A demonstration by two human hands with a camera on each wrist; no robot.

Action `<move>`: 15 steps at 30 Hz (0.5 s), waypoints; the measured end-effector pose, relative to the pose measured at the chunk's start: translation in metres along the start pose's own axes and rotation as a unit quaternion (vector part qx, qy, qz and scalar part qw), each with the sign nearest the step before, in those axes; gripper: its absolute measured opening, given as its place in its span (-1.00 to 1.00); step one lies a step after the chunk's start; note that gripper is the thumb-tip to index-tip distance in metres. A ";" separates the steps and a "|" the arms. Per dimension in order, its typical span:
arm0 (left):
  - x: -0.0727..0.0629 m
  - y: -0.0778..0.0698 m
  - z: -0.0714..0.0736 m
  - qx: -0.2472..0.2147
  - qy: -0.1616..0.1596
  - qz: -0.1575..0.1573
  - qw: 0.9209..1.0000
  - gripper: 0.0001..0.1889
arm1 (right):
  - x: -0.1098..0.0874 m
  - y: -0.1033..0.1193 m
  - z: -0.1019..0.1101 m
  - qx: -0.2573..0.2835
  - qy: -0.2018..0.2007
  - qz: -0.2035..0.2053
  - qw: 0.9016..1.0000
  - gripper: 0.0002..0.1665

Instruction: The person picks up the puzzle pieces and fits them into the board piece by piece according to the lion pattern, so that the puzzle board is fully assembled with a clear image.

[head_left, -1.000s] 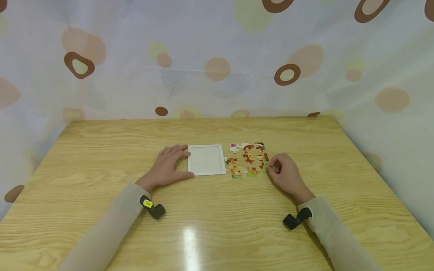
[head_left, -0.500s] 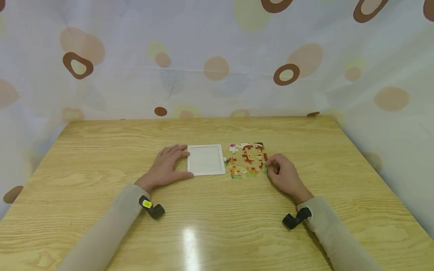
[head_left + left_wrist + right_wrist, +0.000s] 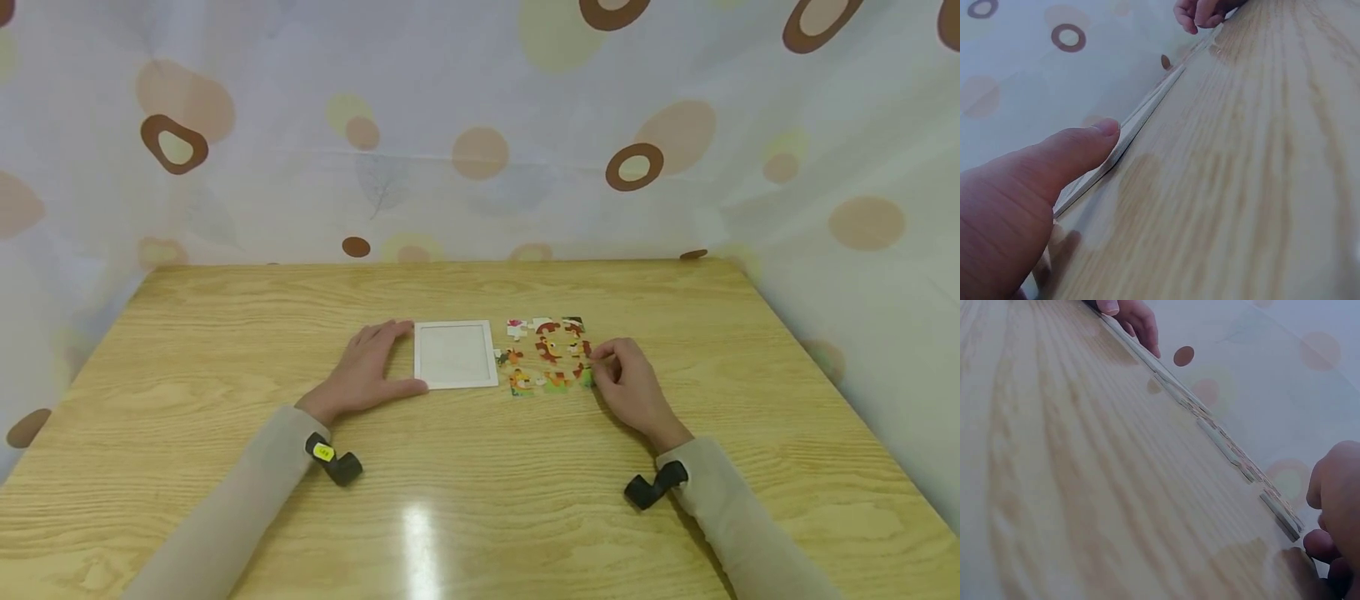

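My left hand [image 3: 358, 367] rests at the left edge of a white square frame [image 3: 455, 387]. Its fingers are stretched toward the far corner. The thumb [image 3: 1079, 150] presses on the near corner. Right of the frame lie several flat, colourful jigsaw puzzle pieces [image 3: 549, 348], laid out roughly in a square with gaps among them. My right hand [image 3: 632, 385] is at their right side with fingers curled, the index fingertip at the edge of the outer pieces. No piece shows lifted between finger and thumb. In the right wrist view the pieces [image 3: 1222, 444] appear edge-on.
The wooden table [image 3: 480, 467] runs to a patterned curtain [image 3: 420, 192] at the back. Curtain also hangs along the right side. A puzzle piece [image 3: 510, 357] sits against the frame's right edge. Both wrists carry black camera mounts [image 3: 343, 467].
My right fingertips have shifted slightly away from me along the puzzle's right edge, exposing more of a green piece at the near right corner. My left fingers have drawn together a little; the frame stays put.
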State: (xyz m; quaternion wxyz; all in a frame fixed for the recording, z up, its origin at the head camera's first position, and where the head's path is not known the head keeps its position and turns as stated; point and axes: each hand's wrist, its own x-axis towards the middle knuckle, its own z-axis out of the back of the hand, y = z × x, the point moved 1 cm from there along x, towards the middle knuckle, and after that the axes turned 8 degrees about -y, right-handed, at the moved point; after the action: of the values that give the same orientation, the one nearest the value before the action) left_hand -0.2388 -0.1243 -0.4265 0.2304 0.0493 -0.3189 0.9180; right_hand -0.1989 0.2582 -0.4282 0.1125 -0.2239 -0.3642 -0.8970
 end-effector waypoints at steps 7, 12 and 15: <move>0.001 0.002 -0.003 -0.037 0.000 0.008 0.999 -0.03 | 0.001 -0.003 0.003 0.024 -0.016 -0.002 1.000 -0.86; -0.003 0.002 -0.001 -0.068 0.003 0.017 0.998 0.00 | 0.006 0.001 0.009 0.021 0.016 0.013 1.000 -0.76; -0.008 0.005 0.005 -0.057 0.001 0.031 0.998 -0.02 | 0.009 0.004 0.016 0.009 0.036 0.017 0.999 -0.66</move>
State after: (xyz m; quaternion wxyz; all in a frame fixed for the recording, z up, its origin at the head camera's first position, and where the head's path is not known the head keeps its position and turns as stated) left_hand -0.2345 -0.1335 -0.4268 0.2047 0.0255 -0.3716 0.9052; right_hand -0.2004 0.2662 -0.4117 0.1425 -0.1960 -0.3645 -0.8991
